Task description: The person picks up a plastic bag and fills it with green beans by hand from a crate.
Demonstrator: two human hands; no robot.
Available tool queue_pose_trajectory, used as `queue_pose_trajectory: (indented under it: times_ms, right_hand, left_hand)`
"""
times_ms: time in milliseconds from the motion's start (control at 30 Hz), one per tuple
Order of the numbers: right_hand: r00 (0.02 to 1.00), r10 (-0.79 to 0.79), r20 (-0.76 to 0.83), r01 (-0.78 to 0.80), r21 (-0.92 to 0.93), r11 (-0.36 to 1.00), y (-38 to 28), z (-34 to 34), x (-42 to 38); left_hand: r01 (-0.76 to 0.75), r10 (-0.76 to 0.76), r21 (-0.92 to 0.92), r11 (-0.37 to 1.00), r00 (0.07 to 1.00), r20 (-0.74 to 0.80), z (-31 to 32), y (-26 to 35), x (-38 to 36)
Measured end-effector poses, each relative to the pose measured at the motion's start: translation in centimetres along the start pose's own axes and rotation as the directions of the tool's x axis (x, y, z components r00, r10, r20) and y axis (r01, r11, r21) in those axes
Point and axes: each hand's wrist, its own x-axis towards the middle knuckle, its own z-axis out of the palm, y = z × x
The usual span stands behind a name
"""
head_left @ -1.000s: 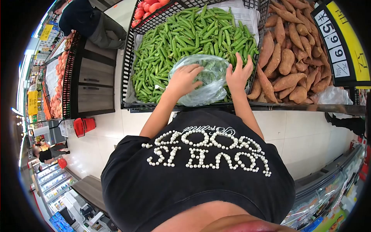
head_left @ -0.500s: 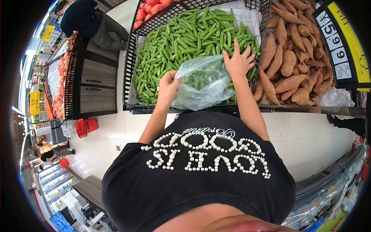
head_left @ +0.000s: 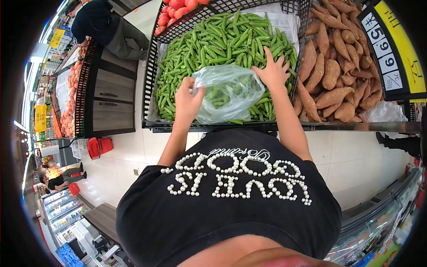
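Observation:
My left hand (head_left: 188, 99) pinches the left edge of a clear plastic bag (head_left: 229, 93) between thumb and fingers. The bag's mouth gapes, and green shows through its thin film. Beyond the bag's right edge, my right hand (head_left: 273, 73) is open, fingers spread over the heap of green pea pods (head_left: 222, 40). Its thumb is close to the bag's upper right rim. The pods fill a black plastic crate (head_left: 150, 75), and the bag lies over the front part of the heap.
Sweet potatoes (head_left: 331, 73) are piled to the right, beneath a price sign (head_left: 383, 49). Red tomatoes (head_left: 177, 11) sit behind the pods. Another person (head_left: 100, 24) leans over a produce stand at the upper left. A red basket (head_left: 100, 146) is on the floor.
The bag's mouth has spread wider and rounder. My left hand has shifted slightly left and up with its edge. My right hand remains spread, its fingers now a little lower.

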Motion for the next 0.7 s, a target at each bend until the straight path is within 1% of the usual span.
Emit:
queue_pose_trajectory:
  times_ms: [33, 67, 100, 200, 267, 300, 333, 400, 433, 467, 500, 567, 600, 633, 700]
  right_hand:
    - [1.0, 0.006, -0.001, -0.006, -0.005, 1.0, -0.2, -0.2, 0.2]
    - [1.0, 0.012, 0.0, -0.012, -0.01, 1.0, -0.4, -0.4, 0.2]
    - [1.0, 0.018, 0.003, -0.018, -0.014, 1.0, -0.5, -0.3, 0.1]
    - [0.999, -0.027, -0.042, 0.028, 0.025, 0.999, -0.3, -0.2, -0.7]
    - [0.996, -0.06, -0.058, 0.062, 0.03, 0.998, 0.3, 0.3, -1.2]
    - [0.995, -0.08, -0.066, 0.082, 0.034, 0.996, 0.4, 0.5, -1.5]
    - [0.99, -0.09, -0.109, 0.093, 0.017, 0.996, 0.3, 0.4, -1.9]
    - [0.98, -0.164, -0.112, 0.176, 0.109, 0.978, 1.6, 0.6, -1.2]
    - [0.973, -0.2, -0.115, 0.217, 0.154, 0.964, 2.2, 0.3, -0.9]
    - [0.943, -0.242, -0.228, 0.288, 0.197, 0.937, 2.7, 0.1, -0.6]
    - [0.948, -0.23, -0.22, 0.284, 0.263, 0.922, 3.1, 0.0, -0.6]
    - [0.956, -0.212, -0.203, 0.278, 0.389, 0.878, 3.5, -1.0, -0.4]
    - [0.92, -0.224, -0.322, 0.344, 0.386, 0.856, 3.9, -0.6, 0.1]
    - [0.839, -0.261, -0.477, 0.469, 0.391, 0.792, 3.7, -1.2, 0.3]
    - [0.814, -0.219, -0.537, 0.482, 0.415, 0.771, 3.6, -2.6, 0.5]
  left_hand:
    - [-0.062, 0.064, 0.159, 0.985, 0.998, -0.008, -0.3, 0.5, -0.1]
    - [-0.119, 0.127, 0.316, 0.941, 0.992, -0.005, -0.6, 1.0, -0.2]
    - [-0.169, 0.186, 0.464, 0.869, 0.983, 0.009, -0.9, 1.2, -0.4]
    - [-0.174, 0.189, 0.48, 0.86, 0.982, 0.017, -0.9, 0.0, -0.1]
    - [0.007, -0.02, 0.237, 0.972, 0.998, 0.052, -0.8, 0.2, 0.3]
    - [0.109, -0.119, 0.113, 0.988, 0.989, 0.087, -0.8, 0.3, 0.6]
    - [0.119, -0.128, 0.103, 0.987, 0.988, 0.082, -0.7, 0.2, 0.8]
    - [0.141, -0.148, 0.084, 0.986, 0.986, 0.077, -0.3, 0.0, 1.3]
    - [0.132, -0.136, 0.08, 0.988, 0.989, 0.059, -0.1, 0.2, 1.5]
    - [0.122, -0.126, 0.077, 0.99, 0.991, 0.042, 0.1, 0.5, 1.5]
    - [0.114, -0.116, 0.074, 0.991, 0.993, 0.027, 0.2, 0.6, 1.6]
    - [-0.063, 0.068, 0.169, 0.984, 0.997, -0.026, 0.6, 0.0, 1.7]
    - [-0.147, 0.161, 0.22, 0.964, 0.986, -0.047, 0.6, -0.2, 1.7]
    - [-0.171, 0.185, 0.252, 0.953, 0.982, -0.033, 0.5, -0.1, 1.6]
    - [-0.221, 0.233, 0.311, 0.924, 0.973, 0.001, 0.2, 0.5, 1.6]
